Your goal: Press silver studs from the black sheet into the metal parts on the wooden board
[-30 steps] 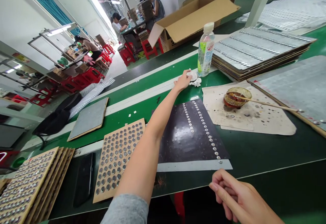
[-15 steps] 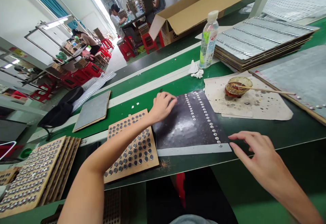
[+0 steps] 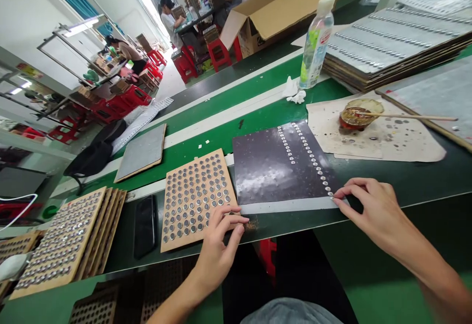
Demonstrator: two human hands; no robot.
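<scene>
The person's left hand [image 3: 217,250] rests open, fingers curved, on the corner of a square tan wooden board [image 3: 193,162] packed with round silver discs [image 3: 195,201] — the right hand [image 3: 379,211] has its fingertips at the end of two laid-out rows of silver studs [image 3: 311,159] on a glossy black sheet [image 3: 265,171] — whether they grip one cannot be told

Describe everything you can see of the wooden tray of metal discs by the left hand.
The wooden tray is a flat, light-brown board, possibly fibreboard, with a plain border around close rows of round holes. Nearly every hole holds a small silver-rimmed disc with a dark centre. It lies flat on the green bench, between a black phone and a dark sheet. The fingers of the left hand rest at its near right corner.
</scene>
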